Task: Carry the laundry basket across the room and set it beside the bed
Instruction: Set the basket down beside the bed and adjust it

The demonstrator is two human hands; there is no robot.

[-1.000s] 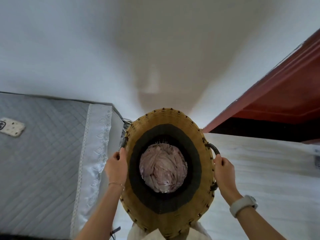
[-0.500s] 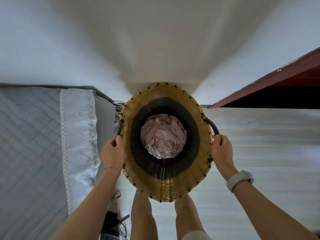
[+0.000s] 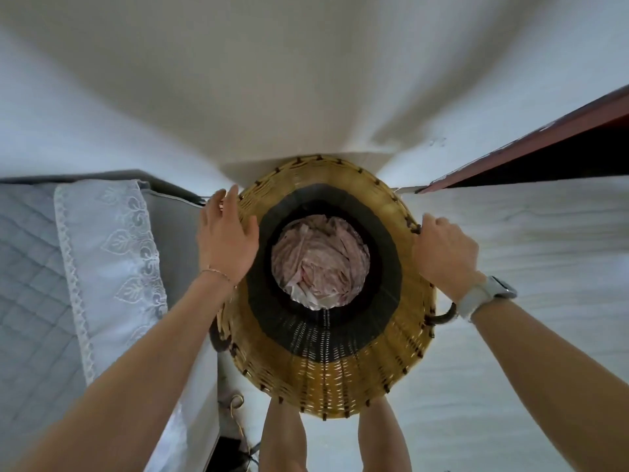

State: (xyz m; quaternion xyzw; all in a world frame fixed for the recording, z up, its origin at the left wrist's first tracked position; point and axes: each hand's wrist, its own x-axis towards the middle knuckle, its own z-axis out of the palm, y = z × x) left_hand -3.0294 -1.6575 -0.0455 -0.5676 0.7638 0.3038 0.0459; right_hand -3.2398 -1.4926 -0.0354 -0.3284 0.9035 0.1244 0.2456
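I look straight down into the wicker laundry basket (image 3: 326, 362), which stands against the wall with the bed (image 3: 68, 267) just to its left and my legs at its near side. Whether it rests fully on the floor I cannot tell from above, though it looks set down. My left hand (image 3: 226, 240) lies flat on the left rim with the fingers spread and released, gripping nothing. My right hand (image 3: 444, 253) is curled over the right rim; its fingertips are hidden, so I cannot tell whether it is clenched on the weave or only resting. The dark loop handle (image 3: 444, 318) on the right side hangs free near that wrist, and another shows low on the left.

I judge the basket stiff and light: woven cane, holding only a crumpled pink garment (image 3: 320, 260) at the bottom. The weave gives good friction, but the rim could creak or flex under a one-sided pull. For any further nudge toward the bed I would take both loop handles and keep it level.
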